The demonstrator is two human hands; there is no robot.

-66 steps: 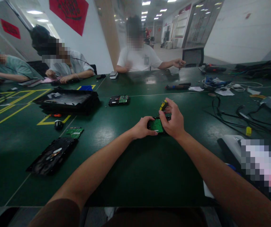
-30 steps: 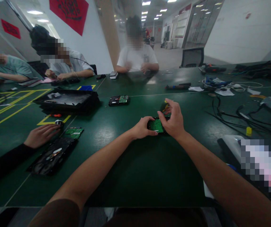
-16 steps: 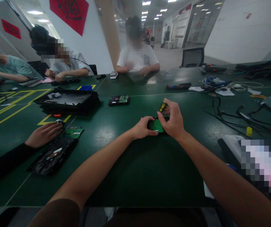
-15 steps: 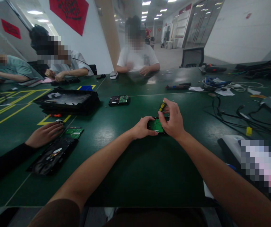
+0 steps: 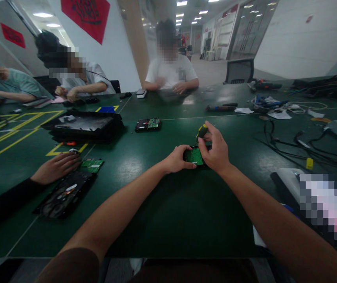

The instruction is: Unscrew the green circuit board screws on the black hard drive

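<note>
A hard drive (image 5: 194, 157) lies on the dark green table in front of me, its green circuit board facing up. My left hand (image 5: 178, 159) grips its left side, thumb along the near edge and fingers at the far edge. In my right hand (image 5: 215, 151) is a yellow and black screwdriver (image 5: 202, 131), pinched by the handle and tilted above the board. My right fingers hide the drive's right part, and where the screwdriver tip rests is hard to make out.
Another hard drive (image 5: 147, 124) lies farther back. At left, a person's hand (image 5: 57, 168) is beside an opened drive (image 5: 68, 190). A black tray (image 5: 83, 122) stands behind it. Black cables (image 5: 286, 147) and a white-edged object (image 5: 289, 179) lie at right. Several people sit around the table.
The screwdriver handle has turned between my right fingers, showing a different face, and stands slightly more upright. My left hand and the hard drive stay in place.
</note>
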